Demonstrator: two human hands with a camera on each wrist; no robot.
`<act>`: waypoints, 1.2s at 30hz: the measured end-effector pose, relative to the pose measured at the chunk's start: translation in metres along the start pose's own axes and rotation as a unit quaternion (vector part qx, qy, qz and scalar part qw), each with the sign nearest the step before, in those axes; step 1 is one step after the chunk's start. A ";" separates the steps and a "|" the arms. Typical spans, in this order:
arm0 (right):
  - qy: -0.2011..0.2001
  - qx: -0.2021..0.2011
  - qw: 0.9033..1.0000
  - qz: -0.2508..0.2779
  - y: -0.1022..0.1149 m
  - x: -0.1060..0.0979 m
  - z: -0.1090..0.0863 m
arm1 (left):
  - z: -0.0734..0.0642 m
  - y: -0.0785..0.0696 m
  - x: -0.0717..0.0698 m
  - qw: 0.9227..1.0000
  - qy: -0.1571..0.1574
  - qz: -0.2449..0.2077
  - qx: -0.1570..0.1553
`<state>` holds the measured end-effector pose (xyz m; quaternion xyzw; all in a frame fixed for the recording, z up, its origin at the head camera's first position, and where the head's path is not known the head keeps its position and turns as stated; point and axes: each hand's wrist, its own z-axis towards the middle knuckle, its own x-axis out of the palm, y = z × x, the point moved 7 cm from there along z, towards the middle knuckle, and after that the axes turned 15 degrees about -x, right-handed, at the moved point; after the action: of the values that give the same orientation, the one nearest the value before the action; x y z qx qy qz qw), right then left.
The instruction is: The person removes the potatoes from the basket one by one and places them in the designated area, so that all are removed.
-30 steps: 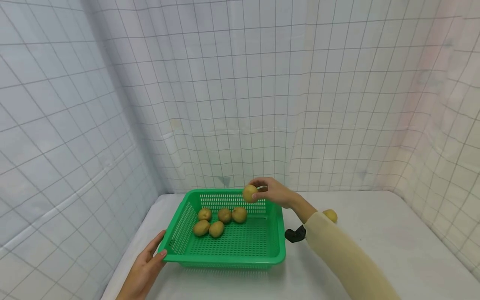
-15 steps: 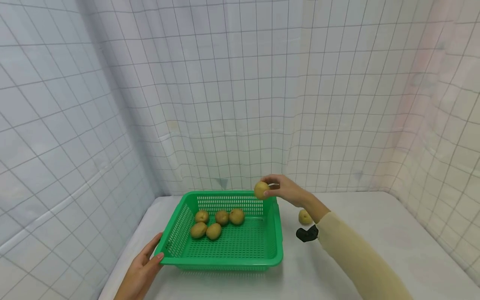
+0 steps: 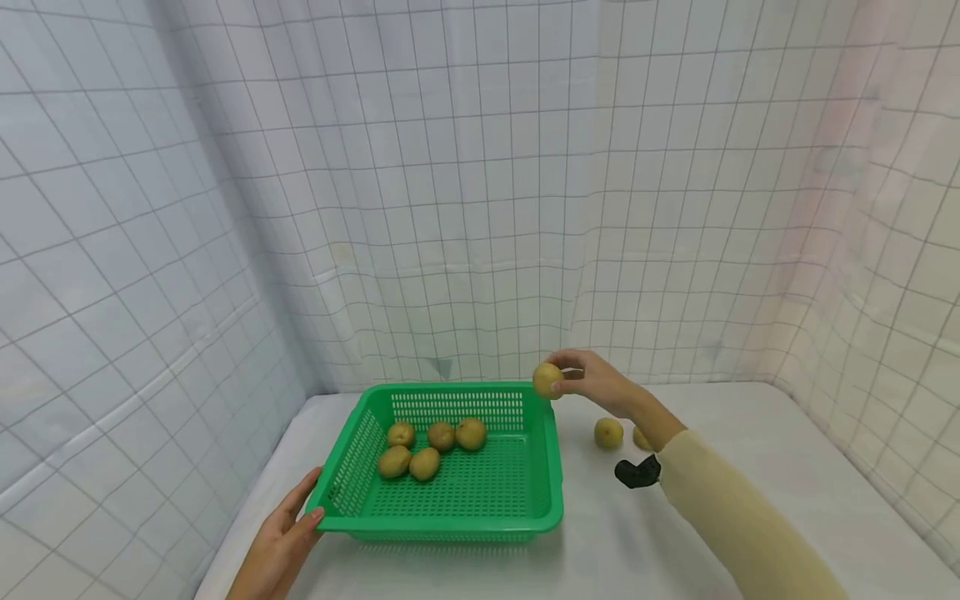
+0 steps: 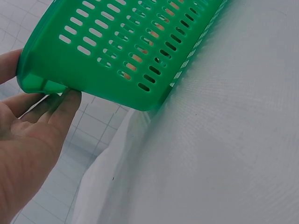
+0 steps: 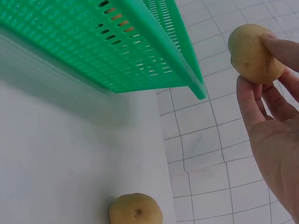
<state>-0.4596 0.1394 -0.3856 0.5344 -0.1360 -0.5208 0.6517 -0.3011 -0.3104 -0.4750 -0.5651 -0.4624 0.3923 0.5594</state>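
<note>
The right hand [image 3: 597, 386] has its grip closed around one potato [image 3: 547, 381], pinched between thumb and fingertips. The potato is in the air by the far right corner of the green basket [image 3: 450, 524]; the right wrist view shows it apart from the rim. An even pinch from opposite sides should suit so round and smooth a thing, and keeping it above the rim's height should avoid a knock. The left hand [image 3: 279, 531] grips the basket at its near left corner; a light, steady hold there seems best, since pulling might tip or slide it. Inside, five potatoes [image 3: 424, 464] lie toward the left and back. On the table [image 3: 592, 550], right of the basket, are two loose potatoes [image 3: 608, 432], one partly behind the forearm [image 3: 654, 419], and a dark curved object [image 3: 637, 473] I cannot identify.
</note>
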 end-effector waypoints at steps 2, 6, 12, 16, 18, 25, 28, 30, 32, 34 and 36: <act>-0.004 0.007 1.000 -0.009 -0.003 -0.003 -0.004 | 0.000 0.000 0.000 1.000 0.004 -0.003 0.003; -0.014 0.018 0.999 -0.026 -0.009 -0.011 -0.011 | -0.001 0.000 0.001 1.000 0.009 -0.004 0.015; -0.030 0.035 0.998 -0.044 -0.012 -0.023 -0.025 | 0.000 0.001 0.002 1.000 0.005 0.003 0.012; -0.040 0.042 0.997 -0.047 -0.015 -0.033 -0.034 | 0.002 0.002 0.001 1.000 0.001 0.004 0.003; -0.047 0.047 0.997 -0.044 -0.017 -0.037 -0.038 | 0.001 0.002 0.001 1.000 0.003 0.001 0.003; -0.055 0.059 0.995 -0.051 -0.024 -0.050 -0.050 | -0.003 0.000 0.000 1.000 0.020 -0.009 0.021; -0.060 0.070 0.994 -0.053 -0.027 -0.055 -0.055 | -0.003 -0.002 0.001 0.999 0.026 -0.008 0.033; -0.058 0.072 0.994 -0.052 -0.028 -0.056 -0.059 | -0.003 -0.002 0.002 0.999 0.027 -0.008 0.035; -0.058 0.077 0.994 -0.050 -0.030 -0.059 -0.063 | -0.002 -0.002 0.002 0.999 0.027 -0.009 0.035; -0.061 0.082 0.994 -0.049 -0.033 -0.062 -0.067 | -0.002 -0.001 0.002 0.999 0.027 -0.009 0.033; -0.062 0.087 0.993 -0.055 -0.035 -0.065 -0.072 | -0.002 0.000 0.002 0.999 0.027 -0.011 0.031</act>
<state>-0.4526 0.2370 -0.4190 0.5625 -0.1917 -0.5739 0.5635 -0.2986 -0.3088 -0.4746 -0.5532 -0.4407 0.3847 0.5931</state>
